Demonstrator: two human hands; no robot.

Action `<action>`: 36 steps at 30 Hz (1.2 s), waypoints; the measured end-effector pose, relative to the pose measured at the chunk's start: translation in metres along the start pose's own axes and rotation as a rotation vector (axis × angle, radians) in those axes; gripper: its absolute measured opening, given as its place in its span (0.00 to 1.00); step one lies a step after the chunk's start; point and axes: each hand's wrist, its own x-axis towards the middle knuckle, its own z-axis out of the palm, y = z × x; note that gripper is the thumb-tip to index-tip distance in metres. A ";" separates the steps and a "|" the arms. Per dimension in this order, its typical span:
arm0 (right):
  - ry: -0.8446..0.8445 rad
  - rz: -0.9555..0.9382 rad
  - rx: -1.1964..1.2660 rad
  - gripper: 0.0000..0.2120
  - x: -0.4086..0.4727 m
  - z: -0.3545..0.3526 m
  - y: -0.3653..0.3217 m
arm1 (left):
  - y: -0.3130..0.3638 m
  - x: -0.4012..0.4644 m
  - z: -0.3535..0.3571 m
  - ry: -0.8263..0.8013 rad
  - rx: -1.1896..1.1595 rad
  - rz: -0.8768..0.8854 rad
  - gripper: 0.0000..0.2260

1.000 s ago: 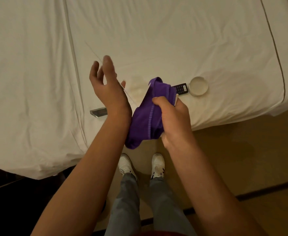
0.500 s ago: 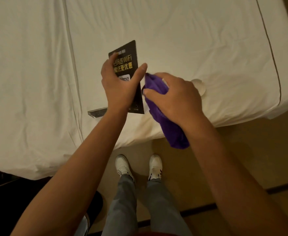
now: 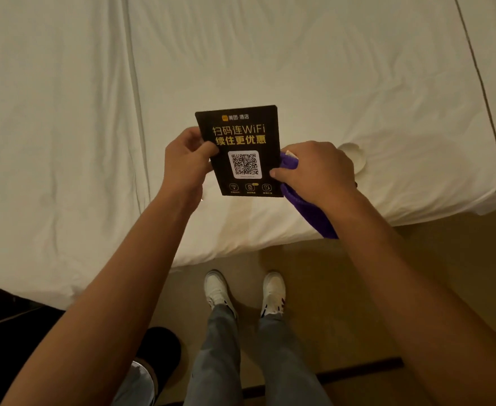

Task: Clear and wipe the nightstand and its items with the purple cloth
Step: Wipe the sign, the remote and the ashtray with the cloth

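From the head view, your left hand (image 3: pixel 186 162) pinches a black card (image 3: pixel 239 150) over the white bed (image 3: pixel 314 68); it reads "WiFi" above a QR code. Your right hand (image 3: pixel 318 169) curls its fingers (image 3: pixel 276 172) round the purple cloth (image 3: pixel 308 206) at the card's right edge.
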 end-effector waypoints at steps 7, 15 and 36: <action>-0.044 0.102 0.094 0.20 0.014 0.011 0.013 | -0.034 0.009 -0.015 0.111 0.068 -0.051 0.10; -0.114 0.040 0.134 0.26 0.034 0.040 -0.006 | -0.058 0.030 -0.017 0.106 0.082 -0.063 0.11; -0.132 0.217 0.337 0.31 0.035 0.037 0.008 | -0.051 0.024 -0.035 0.160 0.260 0.056 0.14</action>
